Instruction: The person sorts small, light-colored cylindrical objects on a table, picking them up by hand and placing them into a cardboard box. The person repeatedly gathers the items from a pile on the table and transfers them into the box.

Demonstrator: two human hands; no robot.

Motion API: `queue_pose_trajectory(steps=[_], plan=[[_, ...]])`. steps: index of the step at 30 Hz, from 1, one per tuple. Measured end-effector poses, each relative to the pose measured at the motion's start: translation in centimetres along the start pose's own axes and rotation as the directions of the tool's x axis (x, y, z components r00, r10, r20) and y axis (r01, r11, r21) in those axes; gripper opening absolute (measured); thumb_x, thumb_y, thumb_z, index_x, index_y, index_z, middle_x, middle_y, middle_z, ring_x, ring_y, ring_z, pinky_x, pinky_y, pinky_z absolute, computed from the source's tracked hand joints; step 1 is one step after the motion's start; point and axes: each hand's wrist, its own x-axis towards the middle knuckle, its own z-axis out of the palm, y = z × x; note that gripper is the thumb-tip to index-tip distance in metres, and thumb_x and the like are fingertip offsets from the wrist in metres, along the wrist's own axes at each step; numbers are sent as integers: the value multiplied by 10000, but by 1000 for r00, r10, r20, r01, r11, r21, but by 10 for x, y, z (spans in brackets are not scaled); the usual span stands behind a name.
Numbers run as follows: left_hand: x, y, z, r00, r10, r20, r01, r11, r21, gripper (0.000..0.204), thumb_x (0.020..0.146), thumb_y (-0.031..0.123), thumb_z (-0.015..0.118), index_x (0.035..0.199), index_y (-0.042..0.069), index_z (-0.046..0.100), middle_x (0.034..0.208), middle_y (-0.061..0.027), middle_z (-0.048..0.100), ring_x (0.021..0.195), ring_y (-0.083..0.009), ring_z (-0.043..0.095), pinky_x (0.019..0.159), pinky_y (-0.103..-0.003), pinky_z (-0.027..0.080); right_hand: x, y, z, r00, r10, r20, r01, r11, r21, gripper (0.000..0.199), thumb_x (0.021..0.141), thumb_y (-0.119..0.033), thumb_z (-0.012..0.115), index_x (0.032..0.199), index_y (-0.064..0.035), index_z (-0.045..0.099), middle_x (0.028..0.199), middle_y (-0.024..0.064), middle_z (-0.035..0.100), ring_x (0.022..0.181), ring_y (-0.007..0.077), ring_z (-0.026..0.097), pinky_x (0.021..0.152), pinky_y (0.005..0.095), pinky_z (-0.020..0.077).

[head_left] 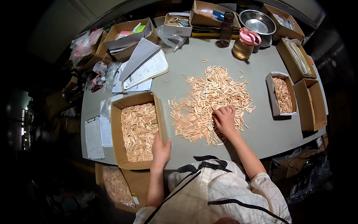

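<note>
Wood pegs point(212, 95) lie under R hand point(225, 118), mostly fwd & L.

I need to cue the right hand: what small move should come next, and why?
I'd suggest curling the right hand's fingers gently around a few wooden pegs: it already rests at the near side of the loose pile, while the left hand is at the right wall of a cardboard box that holds similar pegs.
</note>
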Motion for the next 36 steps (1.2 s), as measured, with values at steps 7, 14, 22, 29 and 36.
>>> queue_pose_trajectory(steps=[7, 14, 22, 29, 36], plan=[[1, -11, 4, 996, 60, -60, -53, 991, 122, 603, 931, 159, 752, 1445, -47, 512, 1287, -292, 639, 1198, -485, 622, 1031, -511, 511, -29, 15, -27, 982, 169, -80, -159, 980, 121, 117, 909, -185, 741, 978, -99, 703, 985, 86, 679, 1033, 302, 597, 1100, 485, 332], [3, -24, 6, 993, 107, -54, -102, 991, 87, 590, 927, 142, 744, 1432, -58, 514, 1308, -291, 609, 1211, -479, 604, 1041, -506, 502, -51, 27, -41, 960, 208, -189, -198, 978, 72, 107, 943, -182, 739, 1008, -98, 726, 992, 61, 691, 1018, 285, 603, 1038, 463, 358], [5, -16, 5, 990, 128, -54, -123, 988, 92, 586, 914, 137, 743, 1427, -43, 523, 1314, -283, 605, 1217, -484, 596, 1057, -499, 501, 4, -30, -3, 993, -93, -66, 104, 976, 190, 335, 798, -85, 769, 1128, -139, 748, 1105, 63, 638, 1119, 314, 563, 1068, 507, 373], [7, -25, 5, 993, 105, -47, -101, 992, 70, 645, 909, 179, 766, 1457, -41, 507, 1347, -296, 595, 1245, -491, 585, 1083, -508, 487, 19, -48, 30, 987, -156, 32, 152, 983, 101, 240, 805, -81, 777, 1030, -95, 693, 1125, 80, 614, 1185, 303, 554, 1176, 546, 308], [3, -18, 9, 987, 131, -94, -115, 981, 155, 733, 912, 197, 776, 1497, -81, 434, 1386, -324, 560, 1288, -501, 553, 1116, -500, 464, -1, 1, 3, 987, 87, -132, -79, 995, 69, 151, 975, -193, 695, 1079, -85, 714, 1207, 95, 649, 1201, 313, 549, 1113, 494, 327]])
